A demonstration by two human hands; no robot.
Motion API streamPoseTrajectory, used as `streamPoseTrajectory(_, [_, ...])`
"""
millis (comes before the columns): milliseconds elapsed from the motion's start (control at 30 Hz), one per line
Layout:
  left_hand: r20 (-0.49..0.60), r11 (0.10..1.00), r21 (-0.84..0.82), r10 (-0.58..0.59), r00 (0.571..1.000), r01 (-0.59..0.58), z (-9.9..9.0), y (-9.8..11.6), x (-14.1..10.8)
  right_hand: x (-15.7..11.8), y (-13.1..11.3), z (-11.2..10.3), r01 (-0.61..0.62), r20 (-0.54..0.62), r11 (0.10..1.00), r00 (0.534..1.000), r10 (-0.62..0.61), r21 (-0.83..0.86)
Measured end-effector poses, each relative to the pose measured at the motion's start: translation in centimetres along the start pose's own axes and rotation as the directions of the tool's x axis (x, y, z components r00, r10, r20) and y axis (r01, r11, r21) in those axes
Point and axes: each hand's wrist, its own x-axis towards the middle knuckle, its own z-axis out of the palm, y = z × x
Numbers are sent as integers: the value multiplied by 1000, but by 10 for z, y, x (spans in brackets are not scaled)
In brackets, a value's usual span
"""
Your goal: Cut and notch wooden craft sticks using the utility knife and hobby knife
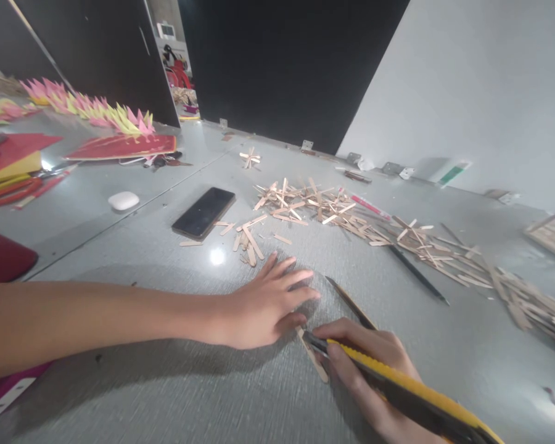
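My right hand [374,364] grips a yellow and black utility knife [398,382], its front end over a wooden craft stick [318,365] lying on the grey table [180,382]. Spread flat on the tabletop is my left hand [268,302], its thumb at the upper end of that stick. Whether the blade touches the wood I cannot tell. Just beyond my right hand lies a thin dark pointed strip [349,300], partly hidden by the knuckles. A few loose craft stick pieces [248,243] rest past my left fingertips.
A long heap of craft sticks [305,200] trails to the right edge, with a black pen [419,274] and a pink pen [370,206] by it. A phone [204,213], a white earbud case [123,201], scissors [13,188] and folded paper pieces [97,111] lie left.
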Motion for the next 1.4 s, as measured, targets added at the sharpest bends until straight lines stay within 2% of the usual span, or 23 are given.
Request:
streamPoseTrajectory(100, [-52, 1000, 26, 13, 999, -12, 0, 2, 0, -1, -1, -1, 13, 8, 1000, 1000, -13, -11])
streamPoseTrajectory(200, [-122, 997, 66, 48, 991, -40, -4, 14, -6, -1, -1, -1, 20, 17, 1000, 1000, -20, -7])
streamPoseTrajectory(267, [-63, 975, 192, 129, 990, -115, -6, 26, -15, 0, -2, -1, 22, 5, 1000, 1000, -21, -16])
streamPoseTrajectory(333, [8, 884, 431, 197, 980, -181, -5, 37, -27, 0, -1, -1, 14, -6, 999, 1000, -14, -36])
streamPoseTrajectory(367, [58, 838, 510, 190, 980, -193, -4, 41, -33, 1, -1, -1, 10, -15, 999, 1000, -10, -39])
streamPoseTrajectory(433, [102, 774, 601, 172, 980, -199, 1, 46, -40, 0, 2, -1, 4, -18, 1000, 1000, -4, -20])
streamPoseTrajectory(533, [98, 715, 670, 178, 979, -197, 6, 48, -43, -1, 5, 0, 21, -20, 1000, 1000, -21, 23])
streamPoseTrajectory(667, [76, 698, 691, 190, 979, -189, 9, 47, -40, -2, 5, 0, 21, -38, 1000, 999, -20, 12])
streamPoseTrajectory(900, [52, 702, 688, 206, 977, -184, 11, 45, -42, -1, 5, 0, -6, 14, 999, 1000, 5, 34])
streamPoseTrajectory(1200, [89, 671, 717, 185, 979, -192, 5, 49, -38, 1, 0, 2, 35, -42, 999, 998, -36, -25])
streamPoseTrajectory(1400, [180, 659, 701, 204, 962, -271, -1, 49, -37, 7, -8, 10, 48, -60, 996, 997, -52, -69])
